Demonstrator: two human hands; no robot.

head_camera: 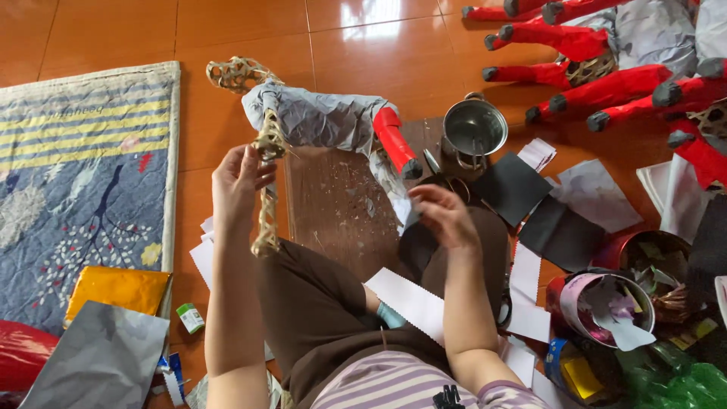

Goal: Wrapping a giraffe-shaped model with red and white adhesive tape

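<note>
My left hand [238, 185] grips one bare woven bamboo leg [266, 204] of an animal figure [318, 117] whose body is wrapped in grey paper. Another of its legs is covered in red paper with a black tip [395, 144]. My right hand [445, 216] hovers over my lap with its fingers loosely curled, a little to the right of the figure; I cannot make out anything in it. A white paper strip [409, 299] lies across my knee.
A brown board [333, 204] with paper scraps lies on the orange tile floor. A steel pot [474, 129] stands behind it. Finished red-legged figures [598, 68] pile at the top right. Black and white sheets, tins of scraps [606, 307] sit right; a quilted mat [83, 182] left.
</note>
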